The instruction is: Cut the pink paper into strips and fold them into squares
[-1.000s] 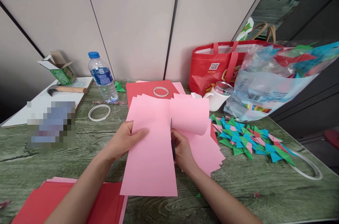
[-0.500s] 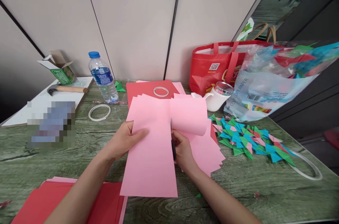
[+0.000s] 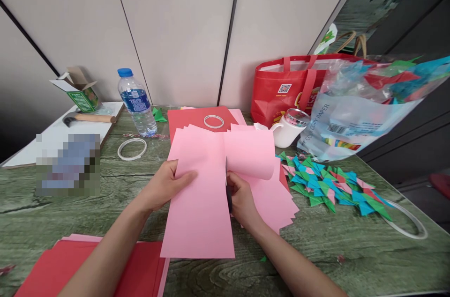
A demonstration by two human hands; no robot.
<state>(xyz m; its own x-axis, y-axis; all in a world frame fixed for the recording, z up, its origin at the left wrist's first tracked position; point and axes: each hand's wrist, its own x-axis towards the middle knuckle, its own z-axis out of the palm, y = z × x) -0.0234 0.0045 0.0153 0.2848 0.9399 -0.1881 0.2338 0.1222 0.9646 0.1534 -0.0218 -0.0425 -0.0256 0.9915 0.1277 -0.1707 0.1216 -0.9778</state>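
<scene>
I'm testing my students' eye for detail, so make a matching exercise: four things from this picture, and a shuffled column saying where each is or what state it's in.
Things
1. Left hand
2. Right hand
3. Hammer
4. Bottle

Places or states
A. Lying on the white board
B. Topped with a blue cap
C. Holding the scissors
D. Gripping the pink paper at its left edge

Pairs: 1-D, 2-C, 3-A, 4-B
</scene>
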